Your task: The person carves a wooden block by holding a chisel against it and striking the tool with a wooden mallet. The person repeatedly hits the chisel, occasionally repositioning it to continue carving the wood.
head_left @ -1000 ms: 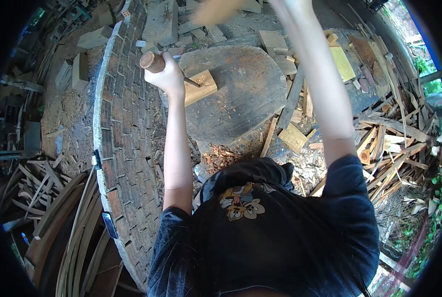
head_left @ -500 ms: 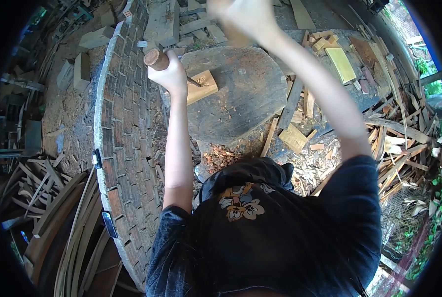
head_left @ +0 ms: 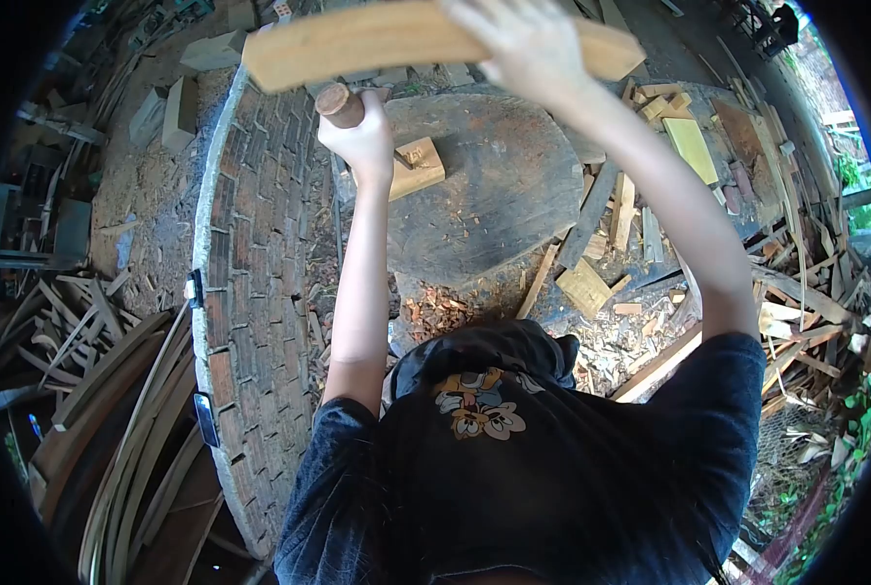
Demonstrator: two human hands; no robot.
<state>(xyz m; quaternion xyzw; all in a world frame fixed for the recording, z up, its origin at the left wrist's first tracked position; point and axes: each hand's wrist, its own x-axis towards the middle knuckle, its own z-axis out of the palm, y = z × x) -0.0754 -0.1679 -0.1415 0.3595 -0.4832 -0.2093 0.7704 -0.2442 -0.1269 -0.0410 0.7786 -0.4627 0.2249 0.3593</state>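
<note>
My left hand [head_left: 360,141] is closed around the round wooden handle of a chisel [head_left: 340,105]. The chisel's thin metal blade reaches down to a small block of wood [head_left: 424,178], where a cut recess and chips show. This block lies on a broad, worn round wooden slab [head_left: 499,200]. Higher up, my right hand [head_left: 528,49] grips a long, thick wooden plank [head_left: 357,44], blurred a little by motion. The plank's left end is over the chisel handle, with a gap I cannot judge.
A low brick wall [head_left: 260,292] curves along the left, with a phone [head_left: 206,419] on its edge. Scrap wood [head_left: 583,288] and shavings litter the ground at right. Curved boards [head_left: 133,429] are stacked at lower left. A yellow board [head_left: 689,151] lies at upper right.
The plank in my right hand has swung into full view above the chisel; before, that hand was a blur at the top edge. The left hand still holds the chisel at the block.
</note>
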